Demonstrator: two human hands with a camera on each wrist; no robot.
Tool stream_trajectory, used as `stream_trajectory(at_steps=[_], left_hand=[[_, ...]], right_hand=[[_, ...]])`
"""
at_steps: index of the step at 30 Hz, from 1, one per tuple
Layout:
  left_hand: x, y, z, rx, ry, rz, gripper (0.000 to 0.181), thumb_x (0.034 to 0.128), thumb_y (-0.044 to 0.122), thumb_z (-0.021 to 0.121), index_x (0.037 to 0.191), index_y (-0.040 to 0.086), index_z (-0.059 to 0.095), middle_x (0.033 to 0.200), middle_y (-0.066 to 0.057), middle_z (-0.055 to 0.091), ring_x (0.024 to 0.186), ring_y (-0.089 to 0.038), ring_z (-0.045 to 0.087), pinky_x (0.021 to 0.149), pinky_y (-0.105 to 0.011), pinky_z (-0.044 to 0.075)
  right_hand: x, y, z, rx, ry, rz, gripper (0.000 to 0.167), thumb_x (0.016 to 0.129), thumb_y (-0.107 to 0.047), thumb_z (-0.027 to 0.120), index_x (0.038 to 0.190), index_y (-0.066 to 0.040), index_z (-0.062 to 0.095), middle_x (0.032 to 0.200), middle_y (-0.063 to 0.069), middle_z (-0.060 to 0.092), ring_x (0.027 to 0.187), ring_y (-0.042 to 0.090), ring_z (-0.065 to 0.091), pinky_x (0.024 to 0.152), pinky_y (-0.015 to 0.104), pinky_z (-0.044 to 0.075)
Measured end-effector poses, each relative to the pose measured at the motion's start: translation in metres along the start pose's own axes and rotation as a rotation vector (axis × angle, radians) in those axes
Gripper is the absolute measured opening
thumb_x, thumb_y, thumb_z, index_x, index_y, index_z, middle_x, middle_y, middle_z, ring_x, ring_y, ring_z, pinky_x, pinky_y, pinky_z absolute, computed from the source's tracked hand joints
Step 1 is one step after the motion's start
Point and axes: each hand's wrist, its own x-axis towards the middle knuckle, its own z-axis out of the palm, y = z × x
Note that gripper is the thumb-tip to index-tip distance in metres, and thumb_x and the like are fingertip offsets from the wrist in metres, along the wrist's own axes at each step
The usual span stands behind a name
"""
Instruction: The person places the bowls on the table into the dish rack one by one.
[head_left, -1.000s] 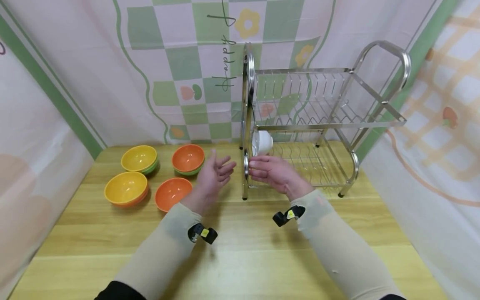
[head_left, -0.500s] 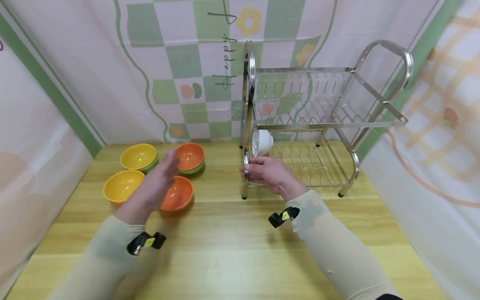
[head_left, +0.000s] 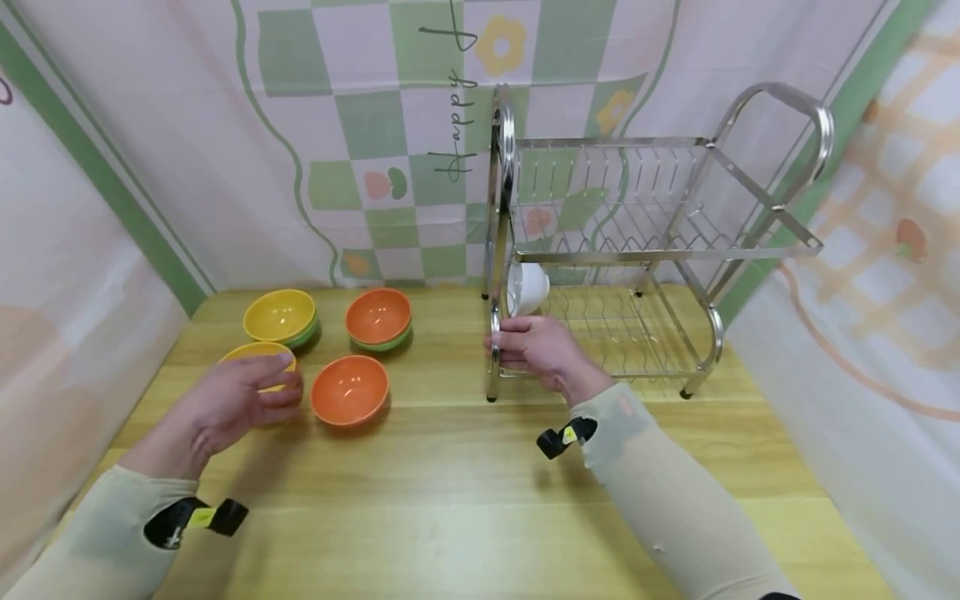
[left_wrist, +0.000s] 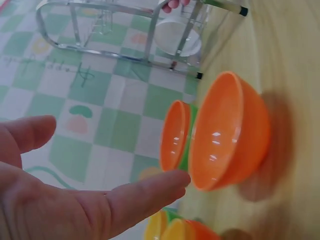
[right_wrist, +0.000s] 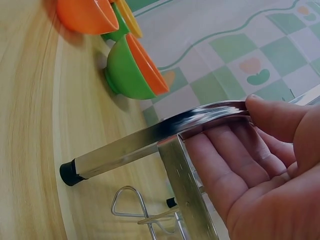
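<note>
My left hand [head_left: 228,404] is over the front yellow bowl [head_left: 255,352], hiding much of it, with fingers loosely extended. The left wrist view has its thumb and a finger [left_wrist: 145,200] apart, nothing between them. My right hand [head_left: 547,350] holds the front left post of a two-tier metal dish rack [head_left: 637,255]. In the right wrist view, the thumb lies on one side of the curved post [right_wrist: 200,116] and the fingers on the other. A white bowl [head_left: 532,287] stands on its side at the left of the lower tier, just behind this hand.
An orange bowl [head_left: 350,392] sits right of my left hand. Behind it is an orange bowl with a green outside [head_left: 378,318], and at back left a yellow one with a green outside [head_left: 279,317]. A patterned curtain [head_left: 367,125] hangs behind the wooden table [head_left: 465,517].
My left hand has moved left, from beside the rack across the orange bowls to the front yellow bowl. The right hand has closed around the rack's post.
</note>
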Motion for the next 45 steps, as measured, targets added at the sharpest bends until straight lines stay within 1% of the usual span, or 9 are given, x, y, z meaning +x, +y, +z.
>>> stream_trajectory(at_steps=[4,8,10,13,17,20,27,38,45], left_hand=[[-0.001,-0.012,-0.007,-0.034,-0.035,-0.020,0.030,0.1053,0.022,0.053,0.124,0.000,0.049,0.119,-0.014,0.055,0.103,-0.028,0.063,0.095,-0.049,0.052],[-0.001,-0.024,-0.007,-0.088,-0.062,-0.049,0.014,0.1052,0.019,0.053,0.115,0.011,0.059,0.131,-0.024,0.047,0.117,-0.048,0.053,0.099,-0.057,0.047],[0.001,-0.029,-0.006,-0.124,-0.072,-0.069,0.017,0.1054,0.019,0.052,0.119,0.010,0.057,0.142,-0.035,0.033,0.125,-0.058,0.041,0.100,-0.060,0.043],[0.004,-0.035,-0.003,-0.147,-0.072,-0.103,0.040,0.1058,0.021,0.051,0.139,0.001,0.039,0.153,-0.039,0.014,0.132,-0.061,0.028,0.101,-0.061,0.041],[0.011,-0.044,-0.001,-0.144,-0.063,-0.139,0.072,0.1064,0.023,0.050,0.156,-0.001,0.004,0.155,-0.035,0.019,0.128,-0.057,0.038,0.099,-0.060,0.044],[0.017,-0.051,-0.002,-0.155,-0.056,-0.143,0.076,0.1069,0.022,0.049,0.157,-0.001,-0.004,0.153,-0.034,0.024,0.122,-0.053,0.048,0.097,-0.059,0.046],[0.030,-0.059,-0.003,-0.233,-0.011,-0.161,0.074,0.1063,0.020,0.050,0.159,0.007,0.000,0.157,-0.031,0.021,0.124,-0.044,0.051,0.097,-0.059,0.046],[0.041,-0.064,0.001,-0.253,0.047,-0.189,0.064,0.1080,0.017,0.044,0.161,0.013,0.007,0.157,-0.029,0.021,0.115,-0.036,0.057,0.099,-0.054,0.046],[0.043,-0.065,0.004,-0.266,0.047,-0.193,0.064,0.1082,0.015,0.043,0.161,0.016,0.007,0.158,-0.029,0.019,0.113,-0.037,0.058,0.100,-0.055,0.045]], right_hand=[[0.000,0.001,-0.001,0.005,0.003,-0.002,0.036,0.097,-0.004,0.065,0.129,0.010,0.056,0.122,0.030,0.062,0.110,0.044,0.062,0.089,0.043,0.056],[0.000,0.000,-0.002,0.006,0.006,0.001,0.036,0.096,-0.004,0.065,0.128,0.010,0.056,0.121,0.029,0.063,0.111,0.045,0.061,0.088,0.043,0.057],[0.000,0.000,-0.002,0.004,0.008,0.002,0.036,0.096,-0.004,0.065,0.128,0.010,0.056,0.121,0.029,0.063,0.110,0.045,0.061,0.087,0.043,0.057],[0.001,0.000,-0.001,0.006,0.013,0.003,0.035,0.096,-0.004,0.065,0.127,0.009,0.057,0.121,0.029,0.063,0.110,0.045,0.061,0.086,0.043,0.057],[0.001,0.001,-0.001,0.011,0.022,0.006,0.034,0.096,-0.003,0.066,0.126,0.009,0.058,0.118,0.027,0.065,0.108,0.043,0.063,0.085,0.042,0.058],[0.001,0.001,-0.001,0.014,0.020,0.003,0.036,0.096,-0.003,0.066,0.128,0.010,0.057,0.114,0.026,0.067,0.106,0.042,0.065,0.084,0.042,0.058],[0.000,0.002,-0.002,-0.007,0.018,0.009,0.033,0.097,-0.004,0.065,0.127,0.007,0.059,0.120,0.029,0.063,0.103,0.038,0.067,0.085,0.042,0.058],[-0.001,0.002,-0.001,-0.006,0.018,0.024,0.031,0.097,-0.003,0.064,0.126,0.008,0.059,0.120,0.029,0.064,0.108,0.042,0.064,0.086,0.042,0.058],[0.000,0.002,-0.001,-0.001,0.026,0.025,0.031,0.097,-0.003,0.063,0.126,0.009,0.058,0.123,0.032,0.060,0.107,0.042,0.064,0.086,0.042,0.058]])
